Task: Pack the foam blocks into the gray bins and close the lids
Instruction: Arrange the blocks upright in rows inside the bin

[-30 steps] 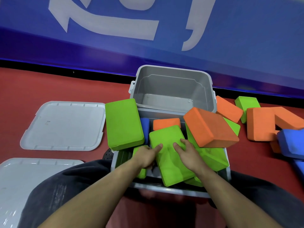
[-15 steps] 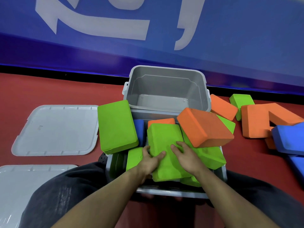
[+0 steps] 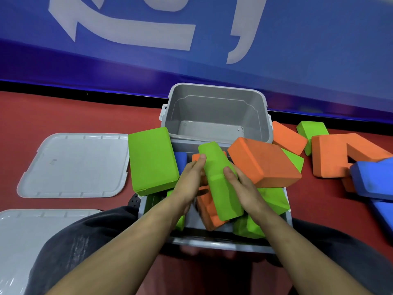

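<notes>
Between my knees stands a gray bin (image 3: pixel 214 244) overfilled with green, orange and blue foam blocks. I hold a green block (image 3: pixel 219 179) tilted on its edge above the pile: my left hand (image 3: pixel 190 184) grips its left side and my right hand (image 3: pixel 241 186) grips its right side. A big green block (image 3: pixel 152 159) leans over the bin's left rim. A big orange block (image 3: pixel 263 162) lies on top at the right. Under my hands an orange block (image 3: pixel 207 209) shows. A second gray bin (image 3: pixel 217 112) stands behind, with nothing in it.
Two gray lids lie on the red floor at the left, one further back (image 3: pixel 74 165) and one nearer (image 3: pixel 32 235). Loose orange (image 3: pixel 336 154), green (image 3: pixel 311 130) and blue blocks (image 3: pixel 374 177) are scattered at the right. A blue wall runs behind.
The green block lay flat on the pile under my hands; now both hands have turned it up on its edge and lifted it, and an orange block beneath shows.
</notes>
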The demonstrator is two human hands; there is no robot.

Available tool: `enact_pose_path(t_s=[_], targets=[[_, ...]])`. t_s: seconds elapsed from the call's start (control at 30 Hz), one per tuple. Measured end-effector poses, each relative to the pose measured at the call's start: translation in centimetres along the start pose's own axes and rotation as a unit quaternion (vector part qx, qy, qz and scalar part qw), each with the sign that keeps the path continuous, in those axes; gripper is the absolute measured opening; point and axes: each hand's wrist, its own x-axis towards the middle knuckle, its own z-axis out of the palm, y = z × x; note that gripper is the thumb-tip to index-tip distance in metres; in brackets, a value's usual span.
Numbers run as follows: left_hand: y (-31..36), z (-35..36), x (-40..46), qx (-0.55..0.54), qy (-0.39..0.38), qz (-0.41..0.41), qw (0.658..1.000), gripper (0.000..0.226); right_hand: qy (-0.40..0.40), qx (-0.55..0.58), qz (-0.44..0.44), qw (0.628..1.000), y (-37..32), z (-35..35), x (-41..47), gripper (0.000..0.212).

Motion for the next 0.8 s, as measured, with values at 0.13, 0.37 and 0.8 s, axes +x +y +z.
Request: enact_pose_path(t_s=[0.13,0.37,0.8], targets=[[0.9,-0.6,-0.2,-0.007,-0.026,-0.003,1.000,0.056,-0.041,-0.015,-0.011,0.999,0.2,0.3,-0.1,0.063],[0.9,-0.9,-0.7,0.006,-0.031,0.022,0.999,0.061,0.020,-0.025,-0.019,0.999,0.5,0.5,-0.2,0.068],[1.0,-0.9,-1.3,0.004,-0.036,0.115,0.993,0.049,0.057,-0.014,-0.071,0.996,-1.2,0.6,0.3,0.053]])
